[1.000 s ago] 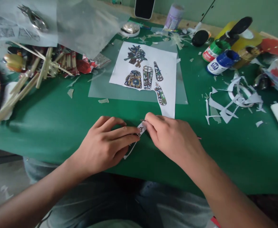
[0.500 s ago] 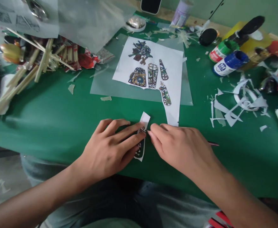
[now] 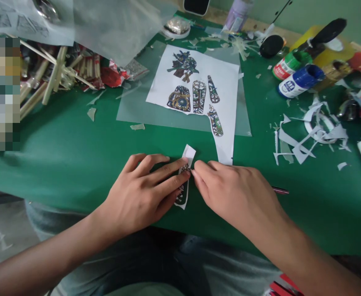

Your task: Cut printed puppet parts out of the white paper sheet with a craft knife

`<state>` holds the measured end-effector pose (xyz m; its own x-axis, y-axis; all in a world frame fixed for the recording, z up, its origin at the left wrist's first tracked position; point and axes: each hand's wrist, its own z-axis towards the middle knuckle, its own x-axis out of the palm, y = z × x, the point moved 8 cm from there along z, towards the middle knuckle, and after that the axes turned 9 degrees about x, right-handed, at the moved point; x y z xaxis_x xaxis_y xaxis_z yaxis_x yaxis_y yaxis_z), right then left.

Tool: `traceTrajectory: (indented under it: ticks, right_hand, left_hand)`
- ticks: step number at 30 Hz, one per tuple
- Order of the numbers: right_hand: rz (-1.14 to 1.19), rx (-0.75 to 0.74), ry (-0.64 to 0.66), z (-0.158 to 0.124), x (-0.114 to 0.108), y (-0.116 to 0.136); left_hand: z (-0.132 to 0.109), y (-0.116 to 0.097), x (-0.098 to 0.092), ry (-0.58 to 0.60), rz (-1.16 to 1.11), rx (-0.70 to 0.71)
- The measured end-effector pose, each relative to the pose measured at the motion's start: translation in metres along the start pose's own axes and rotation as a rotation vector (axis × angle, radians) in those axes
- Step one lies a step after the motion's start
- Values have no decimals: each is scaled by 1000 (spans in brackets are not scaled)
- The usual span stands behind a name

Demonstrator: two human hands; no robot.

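So, left hand (image 3: 140,193) flattens paper cutout (image 3: 188,153); right hand (image 3: 238,197) grips red tool (image 3: 280,190) beside it.

Bare green surface (image 3: 59,164) open beside the left hand (image 3: 140,193), clear again past the right hand (image 3: 238,197), printed sheet (image 3: 226,123) flat ahead, stick pile (image 3: 53,78) far left, paper scraps (image 3: 303,139) and paint bottles (image 3: 299,80) crowding far right

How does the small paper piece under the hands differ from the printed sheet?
The small paper piece is narrow, held by the left hand and right hand; the printed sheet is wide, on clear film. The piece bears one figure, the sheet several. Both are white paper.
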<state>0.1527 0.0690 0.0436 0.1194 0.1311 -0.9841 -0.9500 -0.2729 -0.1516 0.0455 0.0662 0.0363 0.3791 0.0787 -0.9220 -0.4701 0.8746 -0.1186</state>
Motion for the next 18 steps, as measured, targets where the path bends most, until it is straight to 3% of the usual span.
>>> traceTrajectory:
  ticks: [18]
  right_hand:
    - [-63,17,135,-4,1,6]
  left_hand:
    - [0,2,2,-4,5,-18]
